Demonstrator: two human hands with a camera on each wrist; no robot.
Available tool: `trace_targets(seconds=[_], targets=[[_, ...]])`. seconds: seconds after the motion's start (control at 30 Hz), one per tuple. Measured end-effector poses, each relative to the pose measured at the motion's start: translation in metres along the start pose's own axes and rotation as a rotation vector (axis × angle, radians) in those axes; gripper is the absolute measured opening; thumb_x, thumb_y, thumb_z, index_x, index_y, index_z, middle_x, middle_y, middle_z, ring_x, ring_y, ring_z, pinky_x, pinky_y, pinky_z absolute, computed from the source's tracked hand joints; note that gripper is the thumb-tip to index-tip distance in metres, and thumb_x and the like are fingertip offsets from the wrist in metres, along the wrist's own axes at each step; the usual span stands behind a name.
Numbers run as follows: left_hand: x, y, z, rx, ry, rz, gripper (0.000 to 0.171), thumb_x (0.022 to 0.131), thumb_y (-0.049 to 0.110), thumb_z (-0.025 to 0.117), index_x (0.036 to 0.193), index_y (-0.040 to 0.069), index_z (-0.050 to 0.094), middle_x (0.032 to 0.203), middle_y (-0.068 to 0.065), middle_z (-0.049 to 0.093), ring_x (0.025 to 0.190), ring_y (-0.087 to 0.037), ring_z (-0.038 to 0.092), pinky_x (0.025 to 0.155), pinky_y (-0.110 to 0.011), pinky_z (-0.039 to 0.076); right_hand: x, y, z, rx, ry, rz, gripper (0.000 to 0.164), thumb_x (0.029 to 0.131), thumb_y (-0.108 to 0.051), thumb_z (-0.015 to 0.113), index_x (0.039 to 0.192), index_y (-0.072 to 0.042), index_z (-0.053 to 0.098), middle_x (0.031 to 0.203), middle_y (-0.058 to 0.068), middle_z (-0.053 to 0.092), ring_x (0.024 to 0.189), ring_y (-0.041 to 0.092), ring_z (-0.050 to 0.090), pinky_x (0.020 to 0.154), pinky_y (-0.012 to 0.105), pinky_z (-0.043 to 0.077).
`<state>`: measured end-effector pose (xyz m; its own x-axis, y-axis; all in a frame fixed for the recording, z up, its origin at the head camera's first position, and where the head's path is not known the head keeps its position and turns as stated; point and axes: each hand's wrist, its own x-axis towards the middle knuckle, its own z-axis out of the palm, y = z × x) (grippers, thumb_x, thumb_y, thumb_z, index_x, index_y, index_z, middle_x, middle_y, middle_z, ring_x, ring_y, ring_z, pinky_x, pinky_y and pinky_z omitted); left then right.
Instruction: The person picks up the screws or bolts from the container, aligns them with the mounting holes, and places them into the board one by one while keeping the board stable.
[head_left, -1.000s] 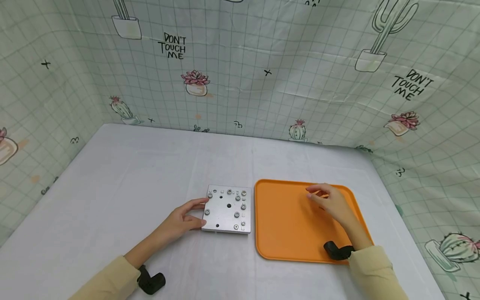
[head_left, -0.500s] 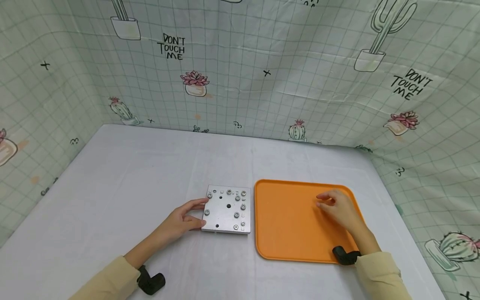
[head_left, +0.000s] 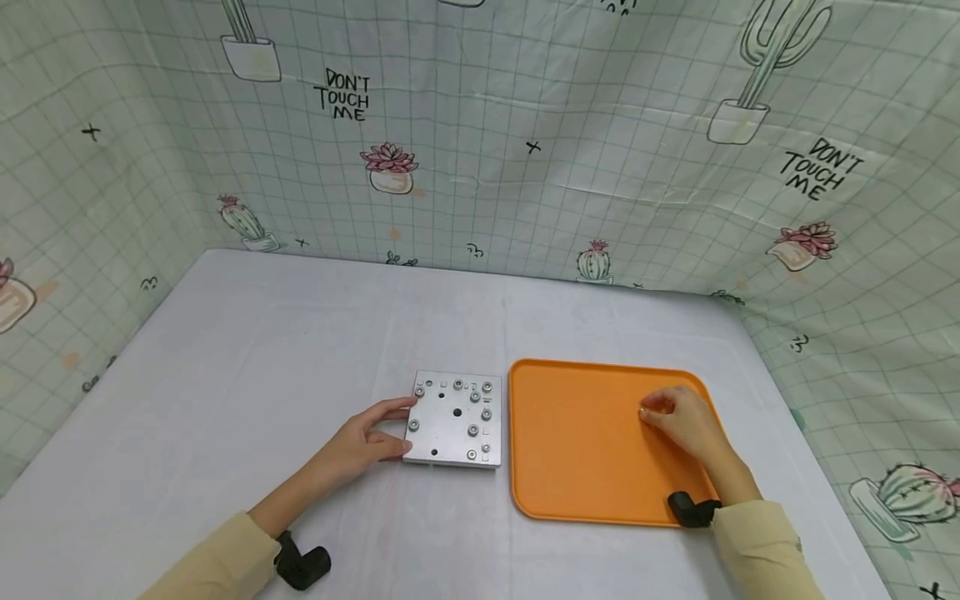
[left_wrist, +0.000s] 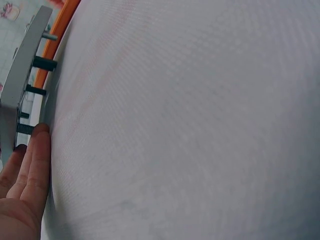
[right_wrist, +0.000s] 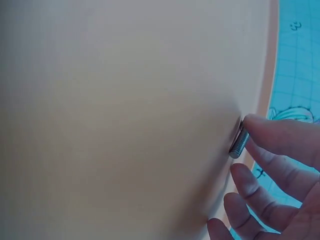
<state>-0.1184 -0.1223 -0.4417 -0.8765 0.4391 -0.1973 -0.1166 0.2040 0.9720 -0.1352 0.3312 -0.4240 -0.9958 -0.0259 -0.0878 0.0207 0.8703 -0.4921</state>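
Note:
A silver metal plate (head_left: 446,429) lies left of the orange tray, socket-head screws and bare holes across its top. My left hand (head_left: 367,437) holds its left edge, thumb at the near corner and fingers farther back. In the left wrist view, threaded screw ends (left_wrist: 45,63) stick out beneath the plate (left_wrist: 22,75), beside my fingers (left_wrist: 37,160). Over the right part of the tray is my right hand (head_left: 684,421). Its thumb and index finger pinch a small screw (right_wrist: 239,143), threaded shank showing and head hidden by the fingers. The other fingers curl loosely.
The orange tray (head_left: 577,508) has a low raised rim and sits just right of the plate. A white cloth covers the table (head_left: 300,333). A printed cactus curtain (head_left: 480,192) hangs behind and along both sides. Black wrist cameras (head_left: 303,567) jut from both sleeves.
The right hand has moved right and slightly nearer over the tray, and its thumb and index finger have closed on a screw. The left hand and plate stay in place.

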Motion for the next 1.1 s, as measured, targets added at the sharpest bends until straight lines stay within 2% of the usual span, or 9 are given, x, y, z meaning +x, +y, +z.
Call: trace_targets(seconds=[0.3,0.63,0.9,1.1], targets=[[-0.0006,-0.0001,0.0005,-0.006,-0.005,-0.003,0.062,0.084,0.011,0.065,0.141,0.01,0.039,0.139,-0.026,0.039,0.092,-0.019,0.067,0.08,-0.025,0.053,0.0012,-0.0002,0.0013,-0.038,-0.001,-0.006,0.017,0.083,-0.012,0.068,0.091,0.003,0.067,0.089,0.016,0.059,0.079,0.024,0.048,0.067,0.031,0.039],[-0.0011,0.0013,0.0002,-0.009,-0.006,0.012,0.063,0.084,0.01,0.066,0.141,0.009,0.039,0.139,-0.027,0.038,0.092,-0.021,0.067,0.081,-0.025,0.053,0.0002,-0.0008,0.0022,-0.053,-0.003,0.001,0.012,0.083,-0.011,0.067,0.085,0.001,0.067,0.087,0.014,0.056,0.079,0.024,0.047,0.067,0.031,0.037],[-0.0009,0.0009,0.0007,-0.014,-0.007,-0.001,0.062,0.084,0.011,0.066,0.14,0.011,0.04,0.138,-0.025,0.039,0.092,-0.018,0.067,0.081,-0.026,0.053,0.0002,-0.0015,0.0032,-0.064,0.006,0.003,0.012,0.083,-0.012,0.066,0.083,0.0,0.068,0.085,0.014,0.055,0.083,0.029,0.046,0.069,0.033,0.036],[-0.0007,0.0009,0.001,-0.01,-0.001,-0.014,0.062,0.084,0.011,0.066,0.14,0.012,0.04,0.139,-0.024,0.039,0.092,-0.019,0.066,0.081,-0.025,0.053,0.0002,-0.0046,0.0024,-0.077,0.008,-0.003,0.015,0.084,-0.016,0.066,0.082,-0.001,0.066,0.089,0.016,0.056,0.082,0.027,0.048,0.068,0.032,0.037]])
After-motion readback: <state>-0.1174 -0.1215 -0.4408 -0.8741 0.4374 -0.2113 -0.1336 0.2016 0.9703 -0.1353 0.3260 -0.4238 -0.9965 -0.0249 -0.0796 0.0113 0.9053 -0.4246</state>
